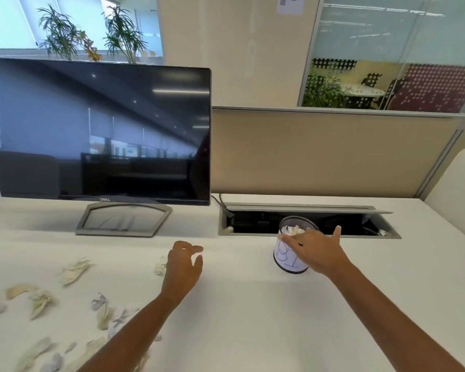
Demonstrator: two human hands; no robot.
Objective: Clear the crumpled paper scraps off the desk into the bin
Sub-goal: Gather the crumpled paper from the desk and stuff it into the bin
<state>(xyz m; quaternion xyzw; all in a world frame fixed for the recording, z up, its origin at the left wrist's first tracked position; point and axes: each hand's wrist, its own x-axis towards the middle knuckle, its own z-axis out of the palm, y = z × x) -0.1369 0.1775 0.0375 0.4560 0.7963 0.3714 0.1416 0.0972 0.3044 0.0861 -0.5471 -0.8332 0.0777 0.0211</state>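
Crumpled paper scraps (pixel 73 272) are seen strewn across the near left of the white desk (pixel 253 318). The left hand (pixel 184 267) is held just beside one scrap (pixel 160 265), fingers loosely curled and parted, nothing gripped. Farther right, the right hand (pixel 316 251) is spread open and empty at the rim of the mesh bin (pixel 293 260), where white paper is lodged. A dark monitor (pixel 97 132) is stationed behind.
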